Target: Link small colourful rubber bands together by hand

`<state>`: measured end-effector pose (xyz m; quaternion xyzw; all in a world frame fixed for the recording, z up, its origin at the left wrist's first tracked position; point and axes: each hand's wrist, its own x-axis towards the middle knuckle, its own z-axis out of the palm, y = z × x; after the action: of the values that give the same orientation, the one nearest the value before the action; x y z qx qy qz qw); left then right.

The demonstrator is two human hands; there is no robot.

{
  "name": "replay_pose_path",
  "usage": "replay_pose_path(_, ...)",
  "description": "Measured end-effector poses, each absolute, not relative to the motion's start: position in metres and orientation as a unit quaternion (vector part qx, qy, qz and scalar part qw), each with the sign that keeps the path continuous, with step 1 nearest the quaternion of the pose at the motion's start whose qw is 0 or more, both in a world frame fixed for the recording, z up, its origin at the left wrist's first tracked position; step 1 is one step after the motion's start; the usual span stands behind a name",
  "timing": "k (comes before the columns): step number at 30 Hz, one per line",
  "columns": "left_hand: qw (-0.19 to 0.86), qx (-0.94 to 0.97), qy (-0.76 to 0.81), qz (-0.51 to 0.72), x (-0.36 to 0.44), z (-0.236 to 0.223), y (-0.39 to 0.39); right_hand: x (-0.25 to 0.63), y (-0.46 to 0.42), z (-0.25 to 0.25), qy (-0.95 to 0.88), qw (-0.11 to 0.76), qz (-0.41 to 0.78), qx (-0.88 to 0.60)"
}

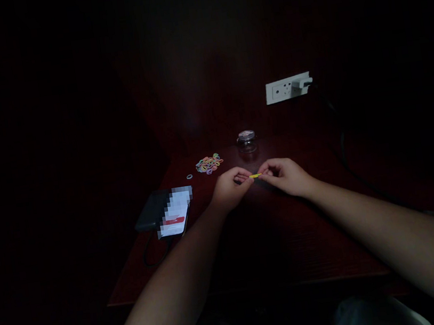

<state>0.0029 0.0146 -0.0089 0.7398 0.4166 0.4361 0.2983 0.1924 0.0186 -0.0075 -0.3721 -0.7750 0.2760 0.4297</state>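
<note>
Between my two hands, a small yellow band [255, 176], looking like a hair tie, is held level just above the dark red table [275, 235]. My left hand [231, 186] pinches its left end between thumb and fingertips. At the other end, my right hand [285, 175] grips it the same way. Beyond my left hand lies a loose pile of colourful hair ties [209, 164], with a single bluish hair tie [189, 176] apart from it. Behind the hands stands a clear jar [248, 148] with its lid on.
A lit phone [177, 211] rests at the table's left edge against a dark flat box [151, 210], with a cable curling below. On the back wall is a white socket plate [279, 90] holding a plug [302, 84], whose dark cord runs down the right side.
</note>
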Motion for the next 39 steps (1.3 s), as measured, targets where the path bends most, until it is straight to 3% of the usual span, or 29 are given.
replay_pose_path(22,0.344,0.729,0.416,0.421,0.0056,-0.0113,0.0137,0.1887,0.0156,-0.0076,-0.771,0.448,0.308,-0.333)
replay_pose_path(39,0.335,0.727,0.418,0.430,0.0043,-0.0109,0.0141,0.1916,0.0131,-0.0023,-0.792,0.428,0.249,-0.357)
